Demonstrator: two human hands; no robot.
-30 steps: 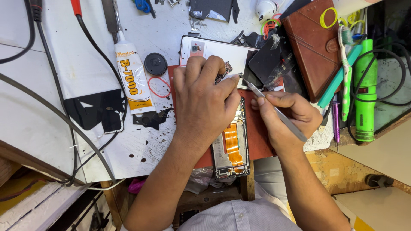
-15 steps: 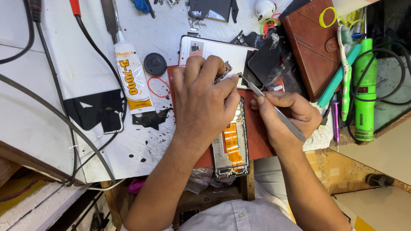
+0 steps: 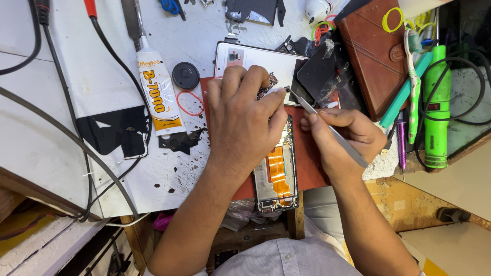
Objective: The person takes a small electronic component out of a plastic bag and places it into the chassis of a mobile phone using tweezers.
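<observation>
The left hand covers the upper half of the opened phone, hiding whatever the tweezers' tip touches. Blue-handled scissors at the bench's far edge are cropped by the frame.

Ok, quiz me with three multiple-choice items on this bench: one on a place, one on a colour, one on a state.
1. Where is the glue tube?
A. left of the left hand
B. on the brown wallet
C. under the opened phone

2. What colour is the flex ribbon in the phone?
A. blue
B. orange
C. white

3. What is the right hand doing?
A. lying flat
B. gripping metal tweezers
C. pressing the black round cap

Answers:
1 A, the tube lies on the white table left of the hand.
2 B, the strip shows orange.
3 B, its fingers pinch the tweezers.
</observation>
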